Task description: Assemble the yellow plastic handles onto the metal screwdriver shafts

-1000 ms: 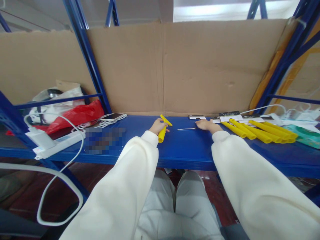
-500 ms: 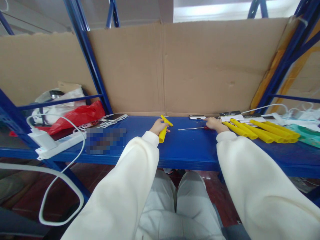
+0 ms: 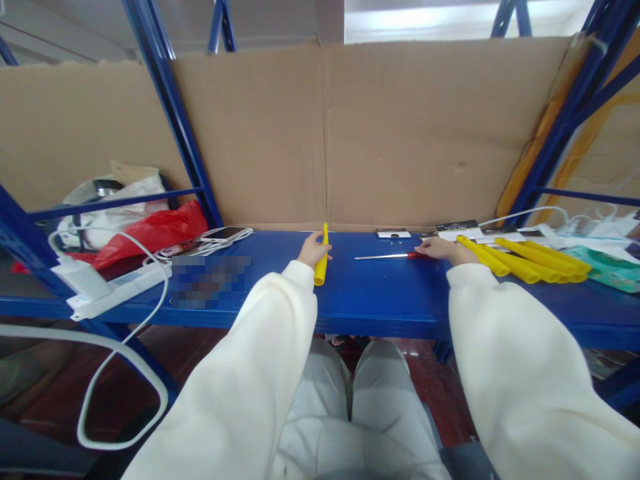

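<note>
My left hand [image 3: 313, 251] is closed around a yellow tool with a tube-like handle [image 3: 321, 272]. Its narrow top end points up toward the cardboard, and my fingers cover its middle. Further right, a screwdriver [image 3: 383, 257] with a thin metal shaft and a red handle lies along the blue shelf, its tip pointing left. The fingers of my right hand [image 3: 436, 249] are closed on the end of that handle, partly hiding it. Beside my right wrist are several yellow tubes [image 3: 537, 261], lying in a slanted row.
Small black-and-white packets [image 3: 457, 230] lie behind my right hand, with another [image 3: 393, 234] left of them. A green packet [image 3: 605, 267] is at far right. On the left are a phone [image 3: 226, 234], a white power strip [image 3: 120, 287] and a red bag [image 3: 155, 233]. Cardboard [image 3: 400, 133] stands behind.
The yellow tool has turned in my left hand, so its crosswise top now shows as a narrow edge. My right hand has shifted slightly right, to the handle's end.
</note>
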### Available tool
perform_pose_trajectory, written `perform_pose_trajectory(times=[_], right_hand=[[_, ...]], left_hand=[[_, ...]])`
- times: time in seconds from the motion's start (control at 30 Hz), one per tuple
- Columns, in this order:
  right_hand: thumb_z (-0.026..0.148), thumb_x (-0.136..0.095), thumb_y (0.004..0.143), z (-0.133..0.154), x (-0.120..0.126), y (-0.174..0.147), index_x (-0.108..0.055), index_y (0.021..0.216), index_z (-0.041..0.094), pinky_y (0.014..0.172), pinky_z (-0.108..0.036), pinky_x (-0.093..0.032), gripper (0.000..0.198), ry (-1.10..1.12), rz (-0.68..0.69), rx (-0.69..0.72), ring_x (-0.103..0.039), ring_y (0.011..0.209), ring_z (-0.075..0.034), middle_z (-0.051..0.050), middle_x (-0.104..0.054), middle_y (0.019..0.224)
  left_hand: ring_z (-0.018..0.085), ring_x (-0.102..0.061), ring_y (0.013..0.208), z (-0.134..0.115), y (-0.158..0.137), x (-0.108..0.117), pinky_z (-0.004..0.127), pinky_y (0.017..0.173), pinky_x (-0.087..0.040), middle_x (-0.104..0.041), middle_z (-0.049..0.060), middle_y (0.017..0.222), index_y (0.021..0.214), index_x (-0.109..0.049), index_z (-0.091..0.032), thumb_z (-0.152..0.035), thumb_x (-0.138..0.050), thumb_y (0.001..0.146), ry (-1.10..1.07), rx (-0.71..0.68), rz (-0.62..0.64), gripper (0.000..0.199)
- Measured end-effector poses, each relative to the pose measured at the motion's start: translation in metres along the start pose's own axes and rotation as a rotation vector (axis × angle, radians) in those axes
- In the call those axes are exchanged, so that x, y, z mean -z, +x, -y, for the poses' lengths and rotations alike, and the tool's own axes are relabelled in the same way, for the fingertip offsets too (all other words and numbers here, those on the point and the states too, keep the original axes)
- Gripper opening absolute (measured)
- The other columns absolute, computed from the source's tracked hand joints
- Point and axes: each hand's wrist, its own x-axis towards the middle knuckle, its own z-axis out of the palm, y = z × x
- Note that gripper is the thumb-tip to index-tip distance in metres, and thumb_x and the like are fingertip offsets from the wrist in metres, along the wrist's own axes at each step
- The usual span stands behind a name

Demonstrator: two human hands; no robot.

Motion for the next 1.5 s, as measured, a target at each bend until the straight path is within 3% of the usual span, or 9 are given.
perform_pose_trajectory(times=[0.13, 0.27, 0.7, 1.07, 1.5], right_hand=[[0.04, -0.065, 0.09, 0.002, 0.005, -0.016, -0.081, 0.098, 0.023, 0.086, -0.033, -0.056, 0.024, 0.045, 0.073, 0.053, -0.073, 0.095, -0.027, -0.007, -0.079, 0.1], [0.025, -0.07, 0.083, 0.014, 0.003, -0.024, -0.078, 0.101, 0.021, 0.083, -0.03, -0.055, 0.02, 0.026, 0.058, 0.12, -0.072, 0.092, -0.024, -0.006, -0.079, 0.099], [0.027, -0.069, 0.077, 0.034, -0.017, -0.013, -0.067, 0.08, 0.021, 0.073, -0.032, -0.052, 0.007, 0.316, -0.307, 0.392, -0.064, 0.072, -0.02, -0.004, -0.072, 0.079], [0.029, -0.069, 0.077, 0.033, -0.017, -0.011, -0.068, 0.083, 0.02, 0.07, -0.031, -0.051, 0.01, 0.353, -0.348, 0.428, -0.061, 0.068, -0.019, -0.004, -0.071, 0.076], [0.028, -0.069, 0.078, 0.035, -0.017, -0.012, -0.067, 0.083, 0.021, 0.072, -0.033, -0.051, 0.009, 0.357, -0.347, 0.417, -0.062, 0.069, -0.019, -0.004, -0.07, 0.077]], left_hand=[[0.009, -0.067, 0.056, 0.003, 0.002, 0.001, 0.017, 0.049, -0.05, -0.068, 0.012, 0.117, 0.143, -0.054, -0.02, -0.005, -0.065, 0.085, 0.039, -0.019, 0.002, 0.061], [0.01, -0.067, 0.054, 0.004, 0.003, 0.001, 0.019, 0.05, -0.052, -0.069, 0.011, 0.111, 0.145, -0.051, -0.019, -0.007, -0.064, 0.086, 0.022, -0.038, 0.066, 0.062], [0.01, -0.066, 0.054, -0.001, -0.005, 0.001, 0.02, 0.045, -0.051, -0.069, 0.014, 0.121, 0.143, -0.037, -0.017, -0.007, -0.054, 0.092, 0.04, -0.002, 0.214, 0.055], [0.01, -0.067, 0.057, 0.001, -0.005, 0.003, 0.023, 0.052, -0.053, -0.064, 0.019, 0.133, 0.145, -0.034, -0.017, -0.009, -0.055, 0.094, 0.054, -0.063, 0.324, 0.056], [0.008, -0.064, 0.053, 0.004, -0.003, 0.002, 0.021, 0.052, -0.051, -0.07, 0.015, 0.124, 0.142, -0.036, -0.018, -0.008, -0.058, 0.092, 0.005, -0.073, 0.348, 0.056]])
